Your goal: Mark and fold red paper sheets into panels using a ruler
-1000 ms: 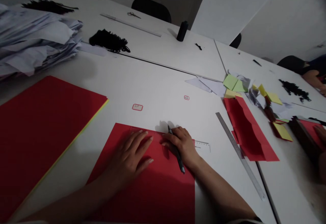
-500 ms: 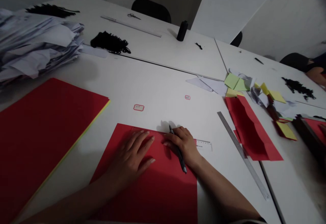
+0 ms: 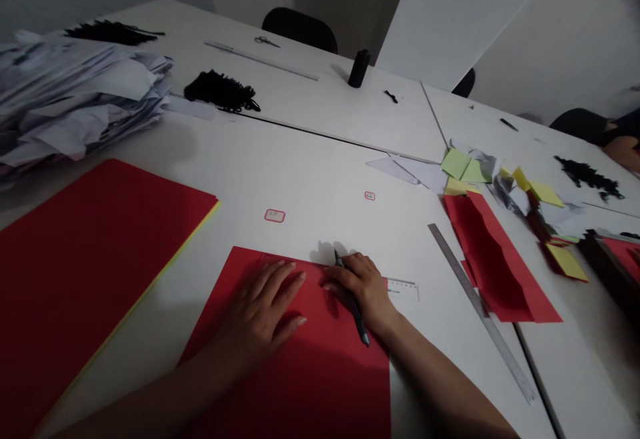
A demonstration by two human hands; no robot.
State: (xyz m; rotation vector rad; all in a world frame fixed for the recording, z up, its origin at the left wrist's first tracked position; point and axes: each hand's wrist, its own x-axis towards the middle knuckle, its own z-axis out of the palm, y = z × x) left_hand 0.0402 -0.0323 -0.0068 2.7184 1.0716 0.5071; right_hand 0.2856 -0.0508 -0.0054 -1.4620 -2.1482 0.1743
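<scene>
Left hand lies open, palm down, on red sheet. At its three o'clock, right hand grips pen; clear ruler protrudes beyond.

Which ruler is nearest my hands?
The clear ruler, its marked end jutting past the red sheet; the grey ruler lies farther right, the long ruler far back.

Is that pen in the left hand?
No, the right hand holds the pen, while the left hand rests spread over the red sheet.
</scene>
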